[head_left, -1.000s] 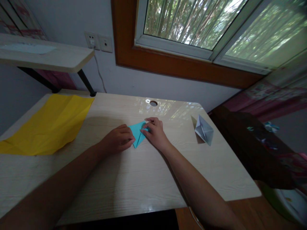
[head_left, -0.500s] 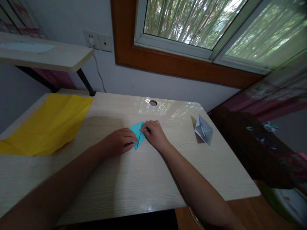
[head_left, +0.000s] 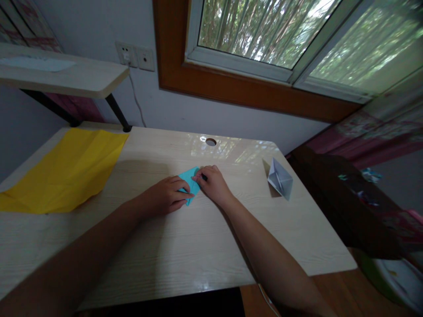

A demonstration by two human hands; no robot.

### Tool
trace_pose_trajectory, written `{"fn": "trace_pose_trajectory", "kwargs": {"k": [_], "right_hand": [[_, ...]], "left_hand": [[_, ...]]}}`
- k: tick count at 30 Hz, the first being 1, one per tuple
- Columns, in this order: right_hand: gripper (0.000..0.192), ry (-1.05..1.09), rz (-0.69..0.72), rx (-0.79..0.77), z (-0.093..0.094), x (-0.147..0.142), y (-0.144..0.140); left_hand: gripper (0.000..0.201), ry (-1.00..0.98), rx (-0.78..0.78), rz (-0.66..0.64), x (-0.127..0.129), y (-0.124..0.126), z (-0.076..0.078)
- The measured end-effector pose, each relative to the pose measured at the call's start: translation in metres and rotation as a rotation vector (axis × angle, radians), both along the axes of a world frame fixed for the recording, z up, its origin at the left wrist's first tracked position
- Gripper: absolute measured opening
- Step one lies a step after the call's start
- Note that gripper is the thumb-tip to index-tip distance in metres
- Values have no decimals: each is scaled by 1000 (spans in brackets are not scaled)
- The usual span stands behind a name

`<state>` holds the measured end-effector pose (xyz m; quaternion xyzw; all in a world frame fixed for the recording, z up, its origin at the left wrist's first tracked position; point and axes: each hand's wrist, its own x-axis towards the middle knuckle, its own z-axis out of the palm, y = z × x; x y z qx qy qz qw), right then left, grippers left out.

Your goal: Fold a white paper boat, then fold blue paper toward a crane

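Note:
A small folded piece of turquoise paper [head_left: 187,176] lies on the desk, several creases and layered edges showing. My left hand [head_left: 168,193] comes over its left side, fingers bent and pressing it down, one fingertip reaching across to the middle. On the right edge, my right hand [head_left: 213,182] is closed in a pinch on the paper. Both hands cover parts of the sheet, so its full outline is hidden. Something small and dark shows between the right hand's fingers; I cannot make it out.
A grey-white folded paper piece [head_left: 280,178] stands near the right edge of the pale desk [head_left: 198,246]. Yellow paper [head_left: 69,171] spreads over the left side. Behind it a raised shelf [head_left: 95,81] stands on black legs. A round cable hole [head_left: 211,142] sits at the back.
My left fingers have shifted slightly right, further over the turquoise paper, and are a little more apart. My right hand stays nearly in place.

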<state>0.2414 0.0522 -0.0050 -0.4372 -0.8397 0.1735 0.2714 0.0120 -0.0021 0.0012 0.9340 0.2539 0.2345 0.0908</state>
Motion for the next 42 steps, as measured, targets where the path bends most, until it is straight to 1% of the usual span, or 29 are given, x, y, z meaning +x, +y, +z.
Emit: {"fn": "trace_pose_trajectory", "kwargs": {"k": [13,23,29,34,39,42], "right_hand": [[13,-8,-78,-11,3,-6,0],[13,-23,-109,-3,1,-7,0],[16,3,-137,19,-2,-5,2],[11,54,-191,41,-3,0,7],[9,145,-213,44,-5,2,9],[9,163,-201,51,-5,3,8]], "left_hand": [[31,-63,-45,-27,-1,0,3],[31,-34,-68,-32,-1,0,4],[33,3,-3,-18,-1,-1,0],[33,30,22,-16,0,2,-6],[33,50,66,33,0,3,-6],[33,51,94,76,0,3,-5]]}}
